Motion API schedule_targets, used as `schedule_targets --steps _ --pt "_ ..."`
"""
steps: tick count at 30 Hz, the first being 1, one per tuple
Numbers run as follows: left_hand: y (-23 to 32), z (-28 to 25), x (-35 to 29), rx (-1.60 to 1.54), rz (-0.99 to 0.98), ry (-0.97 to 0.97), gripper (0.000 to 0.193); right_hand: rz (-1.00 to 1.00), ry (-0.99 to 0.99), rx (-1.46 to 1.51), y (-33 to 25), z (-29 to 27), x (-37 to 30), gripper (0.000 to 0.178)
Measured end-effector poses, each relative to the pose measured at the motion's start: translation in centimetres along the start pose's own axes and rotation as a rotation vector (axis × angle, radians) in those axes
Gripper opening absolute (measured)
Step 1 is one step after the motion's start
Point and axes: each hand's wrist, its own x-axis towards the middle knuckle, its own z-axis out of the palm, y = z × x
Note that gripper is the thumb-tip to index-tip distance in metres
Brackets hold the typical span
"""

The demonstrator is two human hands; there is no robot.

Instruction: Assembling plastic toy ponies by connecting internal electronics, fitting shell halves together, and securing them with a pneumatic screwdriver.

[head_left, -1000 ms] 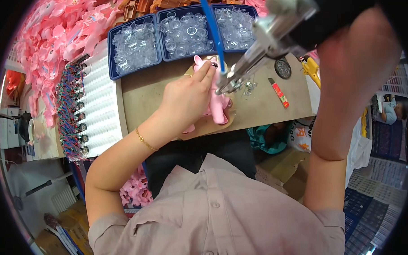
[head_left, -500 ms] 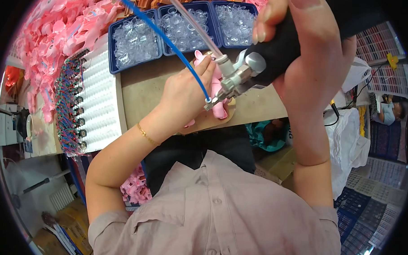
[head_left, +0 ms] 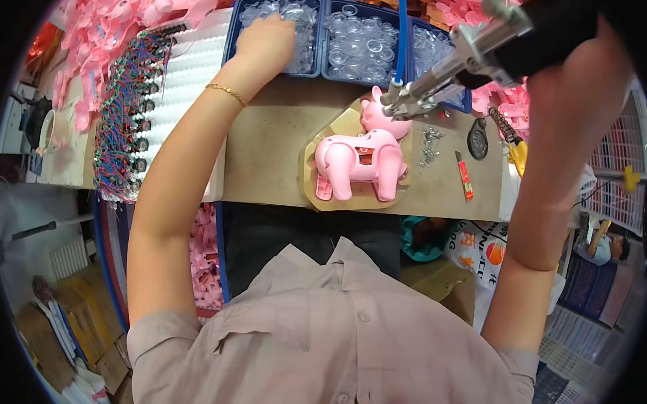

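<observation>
Pink plastic makes up the toy pig (head_left: 360, 164), which lies on its side on a tan shaped board (head_left: 317, 191) near the middle of the brown counter (head_left: 268, 150). A second pink piece, seemingly the pig's head (head_left: 381, 116), sits just beyond it, touching the metal tip of the tool.

The left hand (head_left: 268, 42) reaches to the far side of the counter and rests, fingers curled down, in the leftmost blue tray (head_left: 233, 35) of clear round plastic parts; whether it has pinched one of them cannot be told from here. A thin gold bracelet (head_left: 226, 93) circles that wrist.

The right hand (head_left: 577, 83) is wrapped fully around the dark grip of a pneumatic screwdriver (head_left: 456, 64), held above the counter with its silver barrel slanting down and left toward the pig. A blue air hose (head_left: 400, 34) runs up from the tool's front end.

Two more blue trays of clear parts (head_left: 365, 39) stand to the right of the first. Small loose screws (head_left: 429, 145) lie just right of the pig, with a little red-handled tool (head_left: 465, 176) beyond them. On the left, a white rack (head_left: 193, 62) holds rows of wired parts (head_left: 123, 124), and heaps of pink plastic pieces (head_left: 108, 31) fill the far left corner.
</observation>
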Motion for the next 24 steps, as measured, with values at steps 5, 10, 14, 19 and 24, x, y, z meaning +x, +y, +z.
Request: schedule_targets --steps 5,10,14,19,24 --pt "0.3 0.7 0.9 -0.116 0.056 0.097 0.015 -0.007 -0.09 0.005 1.9 0.1 -0.4 0.044" --pt "0.1 1.3 0.4 0.008 0.144 0.181 0.013 0.101 0.181 -0.061 1.4 1.9 -3.4 0.042" --pt "0.0 0.8 1.4 -0.005 0.082 0.008 0.017 0.089 0.014 -0.036 2.3 1.3 -3.6 0.042" --pt "-3.2 2.7 1.6 -0.168 0.172 0.117 0.016 0.161 -0.054 0.041 3.1 2.2 -2.8 0.041" --pt "-2.5 1.1 1.7 0.008 0.33 0.11 0.016 0.137 -0.122 0.077 7.4 -10.6 3.4 0.041"
